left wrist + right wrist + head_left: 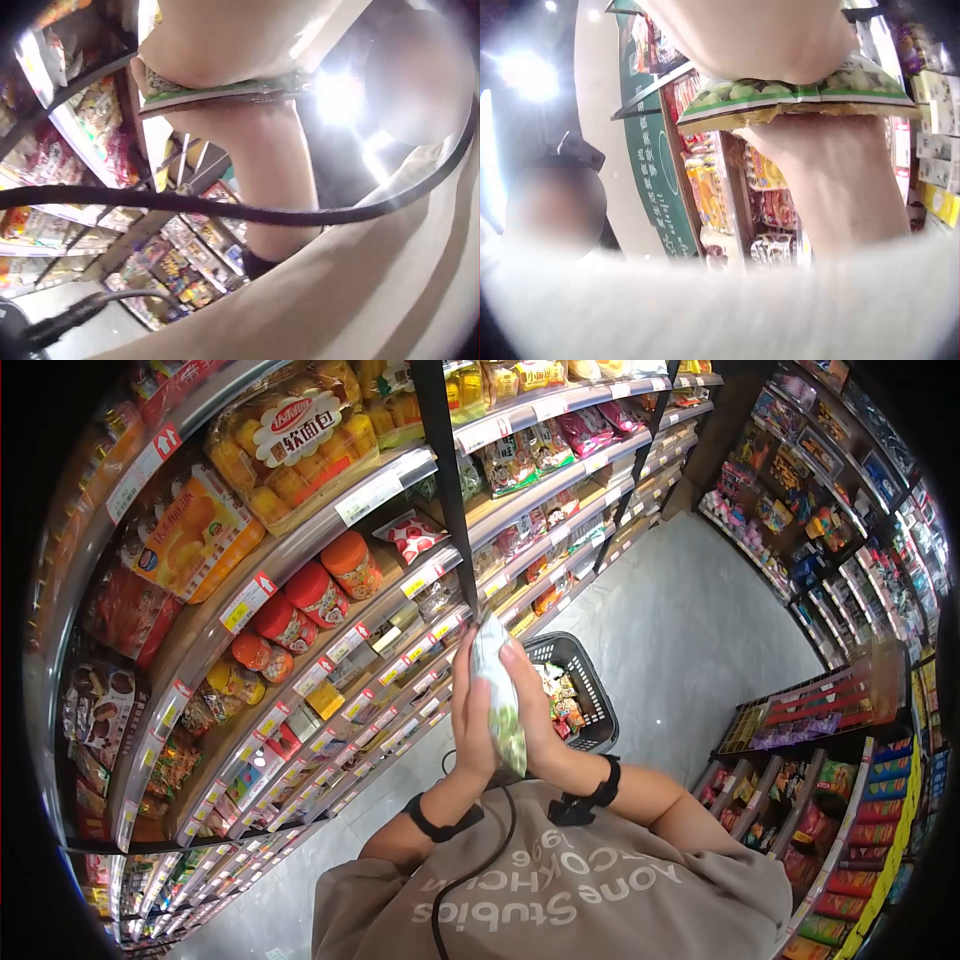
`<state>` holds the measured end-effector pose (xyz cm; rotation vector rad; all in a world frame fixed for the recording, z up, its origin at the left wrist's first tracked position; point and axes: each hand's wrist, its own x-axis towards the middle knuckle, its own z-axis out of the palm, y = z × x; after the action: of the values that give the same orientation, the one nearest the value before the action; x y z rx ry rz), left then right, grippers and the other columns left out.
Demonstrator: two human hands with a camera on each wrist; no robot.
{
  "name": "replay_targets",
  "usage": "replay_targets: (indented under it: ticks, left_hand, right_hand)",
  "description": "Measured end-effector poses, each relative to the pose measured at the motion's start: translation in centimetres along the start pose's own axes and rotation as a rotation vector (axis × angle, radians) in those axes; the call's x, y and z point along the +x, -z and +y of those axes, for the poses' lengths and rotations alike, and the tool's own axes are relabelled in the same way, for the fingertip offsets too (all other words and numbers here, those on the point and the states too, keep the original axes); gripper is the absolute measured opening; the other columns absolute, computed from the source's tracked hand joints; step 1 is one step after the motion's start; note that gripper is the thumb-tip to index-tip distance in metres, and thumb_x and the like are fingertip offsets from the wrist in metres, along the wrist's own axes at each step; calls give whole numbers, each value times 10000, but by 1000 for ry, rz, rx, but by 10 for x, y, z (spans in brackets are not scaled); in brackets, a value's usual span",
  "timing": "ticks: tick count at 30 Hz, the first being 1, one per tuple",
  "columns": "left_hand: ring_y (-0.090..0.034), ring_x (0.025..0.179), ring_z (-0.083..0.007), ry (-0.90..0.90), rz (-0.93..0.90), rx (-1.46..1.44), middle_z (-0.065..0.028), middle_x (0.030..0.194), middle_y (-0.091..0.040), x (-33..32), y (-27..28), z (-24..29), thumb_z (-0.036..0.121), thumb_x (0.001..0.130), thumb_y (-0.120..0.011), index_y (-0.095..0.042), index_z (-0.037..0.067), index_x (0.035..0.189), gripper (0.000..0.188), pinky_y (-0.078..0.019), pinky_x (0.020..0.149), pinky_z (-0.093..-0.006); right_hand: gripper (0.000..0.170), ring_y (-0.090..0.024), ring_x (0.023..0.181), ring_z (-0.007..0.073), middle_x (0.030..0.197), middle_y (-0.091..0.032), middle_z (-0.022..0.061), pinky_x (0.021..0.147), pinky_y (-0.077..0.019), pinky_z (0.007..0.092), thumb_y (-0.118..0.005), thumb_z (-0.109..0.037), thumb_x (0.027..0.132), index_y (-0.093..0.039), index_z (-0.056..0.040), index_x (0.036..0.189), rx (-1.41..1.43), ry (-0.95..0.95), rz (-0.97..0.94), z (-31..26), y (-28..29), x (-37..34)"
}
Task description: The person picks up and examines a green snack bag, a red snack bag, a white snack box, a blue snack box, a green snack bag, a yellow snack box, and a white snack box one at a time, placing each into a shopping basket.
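The left hand (470, 725) and right hand (533, 720) press flat from opposite sides, fingers looking straight rather than curled, on a white-and-green bag (507, 725). The bag is upheld between the palms in front of the person's shirt (560, 860); picking it up seems done, setting it down is not. Beyond it, a black basket (599, 695) on the floor (660, 630) already contains packets (564, 702); stocked shelves (420, 463) run alongside.

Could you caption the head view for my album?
Beside stocked shelves, a left hand and a right hand hold a packet between them, a black basket beyond.
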<state>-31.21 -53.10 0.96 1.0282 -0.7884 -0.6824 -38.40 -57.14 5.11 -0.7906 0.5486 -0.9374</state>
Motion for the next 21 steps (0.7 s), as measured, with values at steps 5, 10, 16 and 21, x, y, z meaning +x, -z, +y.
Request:
replay_targets:
  ticks: [5,10,16,21]
  left_hand:
    - [-458,1358,-241,191,85,-158,-143,1481,-465,-5,29,-57,294,1061,-372,-321,3,1548,570,-326,1155,-360]
    - [-441,1371,-221,95,98,-94,-133,1493,-457,-16,24,-36,298,1066,-381,-325,3,1549,568,-320,1156,-350]
    - [-437,1380,-227,0,84,25,-136,1511,-440,-21,18,16,307,1065,-391,-312,-3,1552,583,-308,1162,-334]
    - [-458,1349,-247,143,133,-59,-156,1474,-461,-11,38,-36,274,1046,-384,-320,-6,1545,576,-323,1154,-356]
  right_hand:
    - [428,-551,1047,98,1201,-605,32,923,-441,263,-486,-301,1064,-525,-52,1411,80,-213,26,57,24,25]
    - [378,-565,1014,100,1136,-617,25,899,-452,265,-508,-290,1061,-553,-66,1362,37,-158,4,54,19,16]
    - [372,-559,1045,110,1156,-606,33,943,-444,276,-510,-284,1055,-557,-46,1336,44,-60,-70,12,-18,-6]
    - [434,-578,1022,100,1169,-627,28,904,-460,255,-518,-287,1056,-516,-38,1411,22,-167,-65,45,4,15]
